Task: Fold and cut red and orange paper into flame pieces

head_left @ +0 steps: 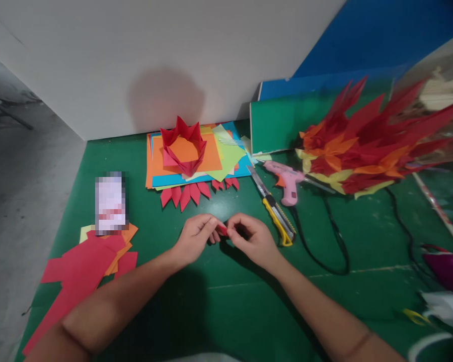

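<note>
Between my two hands, above the green table, is a small piece of red paper, mostly covered by the fingers. My left hand pinches its left end, thumb on top. On its right end, the thumb and fingertips of my right hand are closed. Just beyond the hands lie several folded red paper petals. A ring of pointed red paper stands behind them on a pile of coloured sheets. A yellow utility knife with its blade out lies right of my right hand.
A pink glue gun with a black cord lies behind the knife. Red, orange and yellow paper flames stand at the right. Red paper strips and a blurred-out item lie left. A white panel rises behind the table.
</note>
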`<state>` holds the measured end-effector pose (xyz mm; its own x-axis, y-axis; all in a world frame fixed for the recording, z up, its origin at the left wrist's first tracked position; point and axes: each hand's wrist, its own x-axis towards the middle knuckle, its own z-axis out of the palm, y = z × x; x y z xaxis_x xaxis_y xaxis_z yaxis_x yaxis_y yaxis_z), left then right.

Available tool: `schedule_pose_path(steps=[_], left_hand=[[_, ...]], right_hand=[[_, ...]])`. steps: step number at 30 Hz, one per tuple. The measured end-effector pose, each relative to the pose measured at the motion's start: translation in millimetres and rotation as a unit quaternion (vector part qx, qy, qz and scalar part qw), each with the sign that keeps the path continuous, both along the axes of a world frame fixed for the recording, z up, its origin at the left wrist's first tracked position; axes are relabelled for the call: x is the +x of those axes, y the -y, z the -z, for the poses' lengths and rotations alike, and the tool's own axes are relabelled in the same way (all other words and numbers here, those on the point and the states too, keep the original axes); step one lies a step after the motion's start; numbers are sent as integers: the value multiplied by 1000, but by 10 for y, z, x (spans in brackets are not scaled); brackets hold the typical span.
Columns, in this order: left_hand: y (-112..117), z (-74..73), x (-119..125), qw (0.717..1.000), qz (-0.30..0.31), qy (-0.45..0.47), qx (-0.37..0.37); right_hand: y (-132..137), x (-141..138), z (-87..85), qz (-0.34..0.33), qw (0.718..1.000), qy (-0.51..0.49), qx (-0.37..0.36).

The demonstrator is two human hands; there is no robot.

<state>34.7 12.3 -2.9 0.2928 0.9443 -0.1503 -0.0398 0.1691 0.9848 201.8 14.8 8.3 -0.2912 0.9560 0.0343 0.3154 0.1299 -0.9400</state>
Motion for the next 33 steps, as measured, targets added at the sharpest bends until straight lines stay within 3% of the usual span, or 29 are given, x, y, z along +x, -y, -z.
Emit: schedule_pose_path(steps=[10,17,24,33], left_hand=[[25,-20,36,997,-20,-68,21],[21,0,-2,994,-13,-104,40],[10,-29,16,999,-29,-29,21],[12,-20,15,993,-23,-91,72]], right_hand=[[4,6,23,13,1000,23,13],[38,-20,4,-28,997,41,62],[-10,23,7,9,1000,-10,-16],[4,19,34,-3,1000,11,-5]])
